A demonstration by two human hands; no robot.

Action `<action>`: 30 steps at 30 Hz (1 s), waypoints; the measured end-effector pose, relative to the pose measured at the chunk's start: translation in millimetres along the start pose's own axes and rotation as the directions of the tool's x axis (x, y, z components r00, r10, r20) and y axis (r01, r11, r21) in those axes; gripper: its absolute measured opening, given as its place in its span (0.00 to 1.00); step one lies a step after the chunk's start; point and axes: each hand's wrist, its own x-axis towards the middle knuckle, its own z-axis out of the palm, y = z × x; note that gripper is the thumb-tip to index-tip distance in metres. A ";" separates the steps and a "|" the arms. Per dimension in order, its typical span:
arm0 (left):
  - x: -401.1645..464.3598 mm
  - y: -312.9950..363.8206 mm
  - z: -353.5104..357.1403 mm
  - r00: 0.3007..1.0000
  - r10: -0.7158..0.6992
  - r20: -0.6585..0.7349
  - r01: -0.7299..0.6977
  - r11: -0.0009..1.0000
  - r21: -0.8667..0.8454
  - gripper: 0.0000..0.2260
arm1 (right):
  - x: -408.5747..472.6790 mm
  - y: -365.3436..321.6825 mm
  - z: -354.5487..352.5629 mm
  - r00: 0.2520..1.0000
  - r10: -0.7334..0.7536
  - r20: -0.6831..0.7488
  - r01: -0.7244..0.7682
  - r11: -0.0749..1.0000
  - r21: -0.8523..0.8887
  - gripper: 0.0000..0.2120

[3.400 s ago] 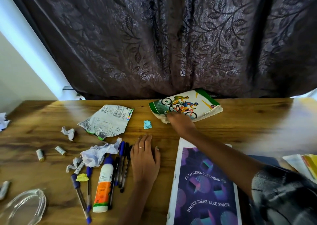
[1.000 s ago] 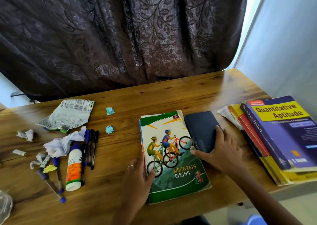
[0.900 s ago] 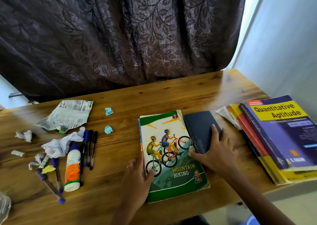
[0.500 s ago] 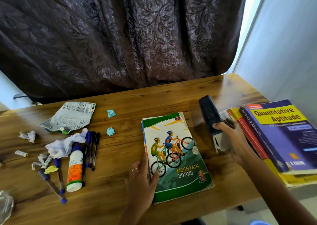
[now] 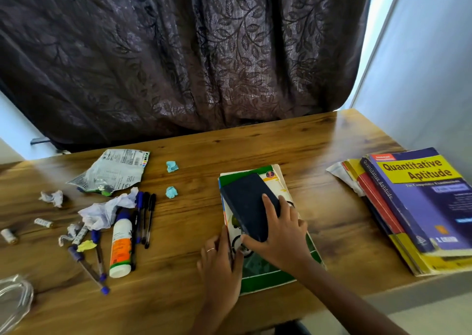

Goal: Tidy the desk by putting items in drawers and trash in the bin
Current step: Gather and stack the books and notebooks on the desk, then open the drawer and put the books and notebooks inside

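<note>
A dark blue notebook [image 5: 245, 202] lies on top of the green Mountain Biking book [image 5: 268, 276] at the desk's middle. My right hand [image 5: 281, 230] grips the notebook's near end, fingers over its cover. My left hand [image 5: 219, 265] rests flat against the green book's left edge. To the left lie several pens [image 5: 144, 217], a glue bottle [image 5: 120, 242], crumpled white paper [image 5: 102, 212], a torn wrapper [image 5: 112, 171] and two blue paper balls [image 5: 171, 191].
A stack of books with Quantitative Aptitude [image 5: 419, 202] on top sits at the right edge of the wooden desk [image 5: 319, 151]. Small paper scraps [image 5: 52, 198] and little rolls [image 5: 43, 222] lie far left. A clear plastic item [image 5: 12, 299] sits at the bottom left. A dark curtain [image 5: 178, 54] hangs behind.
My right hand lifted the dark blue notebook from beside the green book and brought it down on top of that book. My left hand stayed at the green book's left edge.
</note>
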 end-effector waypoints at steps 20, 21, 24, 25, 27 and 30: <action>-100.5 65.8 43.9 0.884 0.449 -0.126 -0.455 0.772 -0.443 0.16 | -92.5 81.3 -7.5 0.976 0.183 -0.115 -0.061 0.742 0.667 0.14; -106.7 67.6 49.2 0.893 0.439 -0.103 -0.437 0.786 -0.437 0.14 | -98.9 86.8 -9.8 0.974 0.187 -0.131 -0.054 0.745 0.665 0.15; -128.4 76.6 69.8 0.967 0.252 0.026 -0.205 0.839 -0.504 0.12 | -122.0 104.1 -12.6 0.977 0.194 -0.089 -0.089 0.750 0.656 0.16; -134.3 78.0 77.9 0.984 0.158 0.086 -0.089 0.842 -0.533 0.12 | -129.0 110.9 -10.0 0.976 0.211 -0.047 -0.125 0.728 0.675 0.16; -144.7 81.1 95.4 0.989 0.029 0.148 0.059 0.830 -0.555 0.10 | -143.2 127.2 -5.3 0.969 0.238 0.065 -0.212 0.669 0.712 0.16; -143.4 85.5 115.6 0.898 -0.214 0.385 0.419 0.686 -0.595 0.08 | -157.1 153.4 6.5 0.866 0.330 0.377 -0.489 0.394 0.778 0.14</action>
